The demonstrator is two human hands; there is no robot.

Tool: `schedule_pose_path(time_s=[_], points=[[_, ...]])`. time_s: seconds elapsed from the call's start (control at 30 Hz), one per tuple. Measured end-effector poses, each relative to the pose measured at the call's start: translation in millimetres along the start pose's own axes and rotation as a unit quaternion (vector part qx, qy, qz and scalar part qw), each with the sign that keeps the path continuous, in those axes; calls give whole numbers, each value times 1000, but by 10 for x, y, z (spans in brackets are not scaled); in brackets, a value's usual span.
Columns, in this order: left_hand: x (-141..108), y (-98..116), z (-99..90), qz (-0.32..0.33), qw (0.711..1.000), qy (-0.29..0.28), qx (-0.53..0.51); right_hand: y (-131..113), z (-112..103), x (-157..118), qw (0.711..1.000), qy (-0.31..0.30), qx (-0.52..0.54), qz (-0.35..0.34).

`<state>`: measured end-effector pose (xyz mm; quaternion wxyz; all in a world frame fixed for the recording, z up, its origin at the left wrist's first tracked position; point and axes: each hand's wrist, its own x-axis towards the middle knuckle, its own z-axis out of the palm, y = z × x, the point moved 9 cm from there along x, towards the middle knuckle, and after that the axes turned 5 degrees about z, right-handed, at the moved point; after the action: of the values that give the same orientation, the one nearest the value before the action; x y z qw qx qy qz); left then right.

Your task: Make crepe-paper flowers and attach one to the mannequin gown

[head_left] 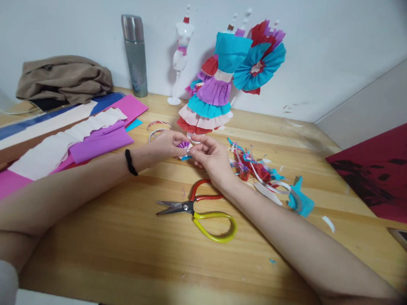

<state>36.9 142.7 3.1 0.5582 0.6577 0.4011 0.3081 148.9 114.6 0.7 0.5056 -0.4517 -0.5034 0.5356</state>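
Just above the wooden table, a small pleated paper flower (184,146) in purple, white and blue is between my hands. My left hand (167,145) grips its left side, thumb and fingers closed. On its right side, the fingers of my right hand (210,157) are pinched together at its edge; the exact contact is partly hidden. Below my right wrist lie scissors (186,207), blades parted, with one red and one yellow handle. Directly behind my hands stands a dress form in a tiered crepe paper dress (216,93) of blue, purple, pale pink and red.
Paper scraps (257,169) are heaped at right. Coloured paper sheets (101,139) lie at left, under a brown cloth (65,79). Along the wall stand a thermos (135,56), a bare white dress form (182,45) and a large blue paper rosette (269,67). Tape rolls (154,132) sit behind my left hand.
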Motion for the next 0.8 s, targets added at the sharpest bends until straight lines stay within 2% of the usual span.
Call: schedule_pose_path(time_s=[0.17,0.53,0.67,0.8], points=[[-30,28,44,-5,997,-44,-57,-19,-15,-12,1000,7,10,6],[-44,-32,33,-45,995,-42,-79,-32,6,-25,1000,-4,11,3],[-47,-19,46,-46,994,-54,-87,-44,-16,-3,1000,-3,2,-27],[-38,-3,25,-28,997,-38,-61,-100,-5,-6,995,-6,-44,-91]])
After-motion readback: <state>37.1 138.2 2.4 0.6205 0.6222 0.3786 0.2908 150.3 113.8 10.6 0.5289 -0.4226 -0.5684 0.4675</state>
